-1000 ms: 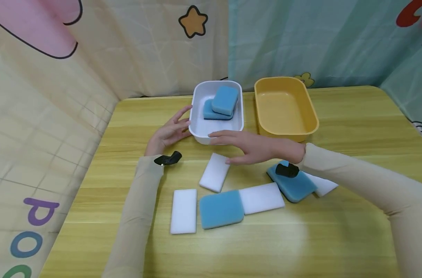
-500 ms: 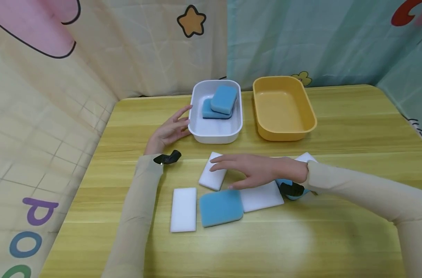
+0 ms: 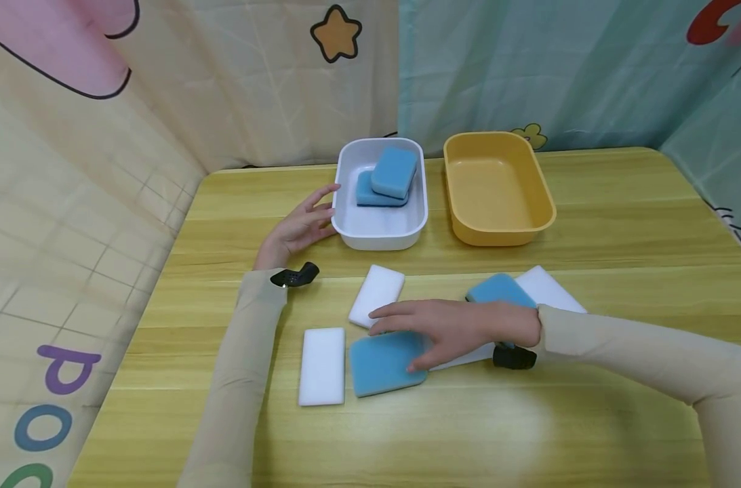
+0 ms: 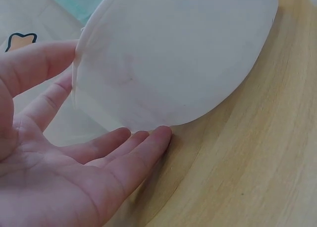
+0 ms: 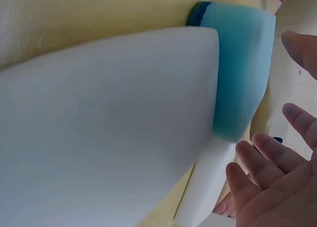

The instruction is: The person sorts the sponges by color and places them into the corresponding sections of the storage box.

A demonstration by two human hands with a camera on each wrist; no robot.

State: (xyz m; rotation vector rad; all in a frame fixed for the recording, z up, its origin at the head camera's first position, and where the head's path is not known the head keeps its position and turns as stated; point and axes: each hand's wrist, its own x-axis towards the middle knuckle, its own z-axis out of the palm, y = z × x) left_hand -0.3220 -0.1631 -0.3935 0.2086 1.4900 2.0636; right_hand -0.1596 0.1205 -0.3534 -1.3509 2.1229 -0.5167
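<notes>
My left hand (image 3: 299, 230) rests its fingertips against the left side of a white bin (image 3: 379, 242); in the left wrist view its fingers touch the bin's rim and outer wall (image 4: 173, 58). Two blue sponges (image 3: 394, 171) lie stacked inside. My right hand (image 3: 452, 327) hovers with spread fingers just above a blue sponge (image 3: 379, 371) on the table, holding nothing. Under that hand, a white sponge (image 3: 464, 358) is mostly hidden in the head view; in the right wrist view this white sponge (image 5: 109, 118) is close to the camera, with the blue sponge (image 5: 242, 68) beyond it.
A yellow bin (image 3: 498, 238) stands right of the white one. More white sponges (image 3: 321, 366) lie on the wooden table (image 3: 370, 447). Behind the right wrist is another blue sponge (image 3: 501, 290) beside a white sponge (image 3: 550, 288). Printed curtains hang behind the table.
My right hand has come down from the white bin's front edge, toward the near side, to above the blue sponge. The left hand stays against the bin.
</notes>
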